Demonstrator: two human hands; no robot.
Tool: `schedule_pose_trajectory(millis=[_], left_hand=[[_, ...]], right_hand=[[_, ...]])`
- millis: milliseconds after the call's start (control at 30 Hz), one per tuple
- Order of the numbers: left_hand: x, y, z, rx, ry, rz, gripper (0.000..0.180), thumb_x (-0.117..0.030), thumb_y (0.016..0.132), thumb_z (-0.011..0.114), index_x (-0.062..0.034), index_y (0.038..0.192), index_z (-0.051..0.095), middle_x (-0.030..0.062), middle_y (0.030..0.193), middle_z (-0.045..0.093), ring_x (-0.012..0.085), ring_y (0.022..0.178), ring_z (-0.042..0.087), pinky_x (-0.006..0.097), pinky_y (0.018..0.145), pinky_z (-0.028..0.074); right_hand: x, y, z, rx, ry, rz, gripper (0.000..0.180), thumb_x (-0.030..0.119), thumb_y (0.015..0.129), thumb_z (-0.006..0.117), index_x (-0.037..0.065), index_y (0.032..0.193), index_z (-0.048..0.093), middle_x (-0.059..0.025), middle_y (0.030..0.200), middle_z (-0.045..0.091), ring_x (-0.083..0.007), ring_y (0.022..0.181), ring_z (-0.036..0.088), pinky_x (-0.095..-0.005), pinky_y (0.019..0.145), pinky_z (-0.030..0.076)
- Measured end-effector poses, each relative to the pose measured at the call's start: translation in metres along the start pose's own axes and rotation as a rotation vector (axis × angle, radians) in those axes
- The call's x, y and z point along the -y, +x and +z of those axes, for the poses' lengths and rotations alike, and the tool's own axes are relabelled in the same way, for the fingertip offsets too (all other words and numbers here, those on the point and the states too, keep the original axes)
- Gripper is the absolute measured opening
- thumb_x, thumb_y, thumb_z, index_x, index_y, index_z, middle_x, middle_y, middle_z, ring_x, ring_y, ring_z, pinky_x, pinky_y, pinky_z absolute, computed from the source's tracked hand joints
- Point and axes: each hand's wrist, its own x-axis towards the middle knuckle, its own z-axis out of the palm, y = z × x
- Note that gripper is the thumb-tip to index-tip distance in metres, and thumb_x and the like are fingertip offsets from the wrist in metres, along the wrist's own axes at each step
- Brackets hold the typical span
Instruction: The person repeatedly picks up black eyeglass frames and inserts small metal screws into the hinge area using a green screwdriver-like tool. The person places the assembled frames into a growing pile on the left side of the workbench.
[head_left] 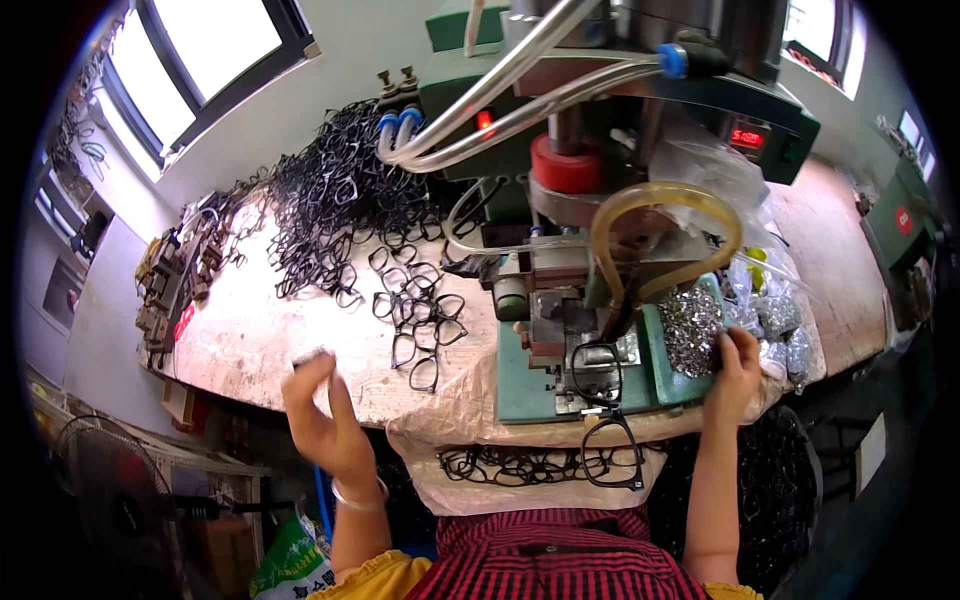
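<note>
My left hand [328, 425] is raised over the table's front edge at the left. Its thumb and fingers are pinched together, with a small dark piece at the tips too blurred to name. At the right, my right hand [735, 378] curls its fingers over the edge of a green tray [672, 386]. The fingertips touch a heap of small shiny metal parts [690, 332]; what they grip is hidden. Between the hands, a black eyeglass frame [612, 484] sits at the press fixture [560, 325], one rim over the green base and the other hanging in front.
A green press [470, 75] with clear air hoses and a looped yellowish tube [735, 215] rises above the fixture. Black eyeglass frames [345, 170] are heaped at the back left, with more frames [510, 465] at the front. Plastic bags [780, 315] lie right of the tray.
</note>
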Motion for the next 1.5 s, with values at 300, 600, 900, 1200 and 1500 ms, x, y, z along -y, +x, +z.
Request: schedule_pose_trajectory(millis=[300,600,900,1200,1500], left_hand=[[0.214,0.011,0.105,0.682,0.387,0.038,0.024,-0.009,0.075,0.076,-0.0130,0.099,0.075,0.0141,0.135,0.060,0.0422,0.129,0.048,0.047,0.110,0.038],[0.116,0.006,0.048,0.184,-0.465,-0.479,0.020,-0.019,0.105,0.052,-0.0069,0.120,0.059,-0.0077,0.075,0.042,0.0005,0.064,0.034,0.017,0.054,0.028],[0.035,-0.032,0.105,0.351,-0.779,-0.912,0.023,-0.030,0.105,0.052,-0.0099,0.095,0.050,0.0010,0.077,0.055,0.0083,0.060,0.050,0.022,0.050,0.043],[-0.014,-0.031,0.100,0.414,-1.076,-0.861,0.027,-0.030,0.106,0.037,-0.0072,0.094,0.044,0.0201,0.095,0.066,0.0258,0.082,0.066,0.037,0.079,0.054],[-0.132,0.003,0.042,1.178,-1.310,-0.997,0.023,-0.030,0.102,0.038,-0.0078,0.099,0.042,0.0290,0.077,0.066,0.0339,0.069,0.065,0.041,0.073,0.053]], right_hand=[[0.010,-0.001,0.051,0.257,0.020,-0.005,0.012,0.001,0.088,0.069,0.002,0.100,0.067,0.0002,0.092,0.066,-0.0072,0.087,0.060,-0.0217,0.079,0.047],[0.037,-0.040,-0.047,0.127,-0.412,-0.110,0.011,-0.004,0.082,0.069,0.000,0.093,0.068,-0.0049,0.092,0.068,-0.0143,0.086,0.063,-0.0279,0.080,0.048],[0.079,-0.040,0.099,0.527,0.059,-0.169,0.028,-0.002,0.080,0.071,0.000,0.106,0.061,-0.0060,0.096,0.067,-0.0125,0.089,0.064,-0.0256,0.082,0.050],[0.082,-0.055,0.102,0.509,0.238,0.057,0.046,-0.005,0.082,0.070,-0.003,0.124,0.049,-0.0085,0.099,0.066,-0.0114,0.094,0.062,-0.0240,0.086,0.047],[0.116,-0.074,0.100,0.585,0.206,0.005,0.050,-0.002,0.083,0.068,-0.003,0.130,0.051,-0.0126,0.120,0.065,-0.0189,0.111,0.062,-0.0331,0.099,0.045]])
